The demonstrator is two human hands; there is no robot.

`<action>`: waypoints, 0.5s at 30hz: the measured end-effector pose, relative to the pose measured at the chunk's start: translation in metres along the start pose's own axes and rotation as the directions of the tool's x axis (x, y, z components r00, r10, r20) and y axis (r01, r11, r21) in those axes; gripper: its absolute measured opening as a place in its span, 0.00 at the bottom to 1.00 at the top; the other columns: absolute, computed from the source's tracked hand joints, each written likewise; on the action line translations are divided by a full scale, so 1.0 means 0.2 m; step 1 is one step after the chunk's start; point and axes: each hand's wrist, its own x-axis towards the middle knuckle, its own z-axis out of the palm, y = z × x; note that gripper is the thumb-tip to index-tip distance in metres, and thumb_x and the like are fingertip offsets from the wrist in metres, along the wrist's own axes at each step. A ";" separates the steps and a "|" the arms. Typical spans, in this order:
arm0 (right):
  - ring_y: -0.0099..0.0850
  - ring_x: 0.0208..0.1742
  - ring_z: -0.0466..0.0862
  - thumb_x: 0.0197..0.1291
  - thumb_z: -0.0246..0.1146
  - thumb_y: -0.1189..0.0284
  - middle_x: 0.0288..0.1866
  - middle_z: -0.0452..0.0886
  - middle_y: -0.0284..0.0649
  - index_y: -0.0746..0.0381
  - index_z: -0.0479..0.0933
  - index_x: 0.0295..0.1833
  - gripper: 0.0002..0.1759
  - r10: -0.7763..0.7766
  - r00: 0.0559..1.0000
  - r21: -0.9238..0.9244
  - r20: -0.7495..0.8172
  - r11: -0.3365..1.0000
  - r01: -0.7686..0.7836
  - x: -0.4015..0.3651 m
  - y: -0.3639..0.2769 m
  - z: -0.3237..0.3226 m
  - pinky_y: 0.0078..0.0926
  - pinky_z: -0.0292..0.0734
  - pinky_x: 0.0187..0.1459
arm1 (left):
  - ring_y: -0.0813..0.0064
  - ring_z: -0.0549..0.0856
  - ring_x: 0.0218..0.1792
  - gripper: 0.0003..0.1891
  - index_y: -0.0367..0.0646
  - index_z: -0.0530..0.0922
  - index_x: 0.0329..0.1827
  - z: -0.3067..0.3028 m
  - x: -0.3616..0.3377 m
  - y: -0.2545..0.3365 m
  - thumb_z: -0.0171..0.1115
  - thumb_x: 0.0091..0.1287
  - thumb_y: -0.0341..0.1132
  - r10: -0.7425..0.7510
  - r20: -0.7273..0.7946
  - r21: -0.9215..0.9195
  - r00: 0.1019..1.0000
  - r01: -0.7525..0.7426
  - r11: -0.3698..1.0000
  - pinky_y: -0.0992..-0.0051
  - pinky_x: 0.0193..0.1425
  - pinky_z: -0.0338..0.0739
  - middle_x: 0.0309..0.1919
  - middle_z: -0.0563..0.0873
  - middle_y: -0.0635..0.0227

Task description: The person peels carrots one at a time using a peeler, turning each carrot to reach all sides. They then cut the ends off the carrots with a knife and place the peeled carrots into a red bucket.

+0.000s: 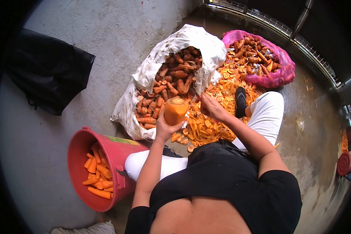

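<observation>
On my feed, the left hand (168, 127) clamps its fingers round the lower part of a thick orange carrot (176, 112), just near of the white sack (210, 47). I judge it stiff, fairly weighty and slick, so I favour that low wraparound hold. Whether the right hand (213, 107) grips anything, I can't tell.

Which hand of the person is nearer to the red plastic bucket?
Left. In the picture, the left hand is above and right of the bucket, apart; the right hand is farther right.
</observation>
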 end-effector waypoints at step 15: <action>0.35 0.62 0.75 0.46 0.79 0.59 0.64 0.71 0.52 0.68 0.54 0.72 0.55 -0.002 1.000 0.216 -0.015 0.976 0.005 0.14 -0.21 0.30 0.29 0.72 0.62 | 0.51 0.73 0.63 0.47 0.36 0.53 0.72 0.09 0.06 -0.10 0.74 0.53 0.35 0.294 -0.263 0.462 0.919 -0.147 0.875 0.62 0.65 0.70 0.64 0.69 0.49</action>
